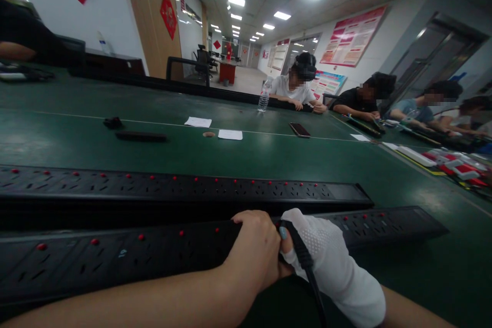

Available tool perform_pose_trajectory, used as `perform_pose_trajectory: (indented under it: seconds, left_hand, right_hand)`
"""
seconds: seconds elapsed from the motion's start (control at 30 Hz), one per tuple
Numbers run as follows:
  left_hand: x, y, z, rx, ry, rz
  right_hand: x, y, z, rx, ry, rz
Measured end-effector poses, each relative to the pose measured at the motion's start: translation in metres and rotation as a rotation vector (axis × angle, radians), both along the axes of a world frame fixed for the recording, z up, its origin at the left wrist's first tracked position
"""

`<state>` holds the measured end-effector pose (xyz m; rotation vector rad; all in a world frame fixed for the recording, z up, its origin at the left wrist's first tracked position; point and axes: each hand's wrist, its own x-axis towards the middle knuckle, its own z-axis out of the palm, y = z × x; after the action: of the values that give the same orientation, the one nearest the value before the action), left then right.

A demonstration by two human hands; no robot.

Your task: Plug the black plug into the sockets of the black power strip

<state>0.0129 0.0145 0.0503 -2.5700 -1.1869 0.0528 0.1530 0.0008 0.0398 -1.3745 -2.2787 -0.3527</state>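
A long black power strip with red buttons and several sockets lies across the table in front of me. My bare left hand is wrapped over its middle, with the fingers curled down behind the near edge. Just right of it, my right hand, in a white glove with the thumb tip showing, grips a black plug against the strip. From the plug a black cable runs down towards me. The plug's front is hidden by my hands, so I cannot tell whether it sits in a socket.
A second black power strip lies just behind. Farther off on the green table are a flat black piece, white papers, a phone and a water bottle. Several people sit around; red and white items lie right.
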Motion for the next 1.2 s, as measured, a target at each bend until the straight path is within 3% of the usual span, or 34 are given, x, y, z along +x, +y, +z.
perform_pose_trajectory:
  seconds: [0.2, 0.37, 0.5, 0.77, 0.97, 1.2]
  left_hand:
    - [0.000, 0.001, -0.004, 0.037, -0.040, 0.005]
    - [-0.002, -0.001, -0.009, 0.072, -0.056, 0.021]
    - [-0.009, -0.003, -0.016, 0.050, -0.184, 0.041]
    - [-0.041, -0.007, -0.022, 0.015, -0.257, -0.025]
    - [-0.068, -0.010, -0.021, 0.062, -0.245, 0.042]
    - [-0.049, -0.010, -0.019, 0.109, -0.187, 0.048]
  right_hand:
    - [0.002, -0.003, -0.009, -0.022, -0.058, -0.087]
    - [0.004, -0.005, -0.007, -0.014, -0.023, -0.047]
    - [0.002, -0.006, -0.004, 0.037, 0.000, -0.016]
    - [-0.002, -0.008, 0.000, -0.022, 0.046, -0.033]
    - [-0.002, -0.007, 0.003, -0.061, 0.039, -0.008]
    - [0.016, -0.006, 0.009, -0.106, -0.031, 0.041]
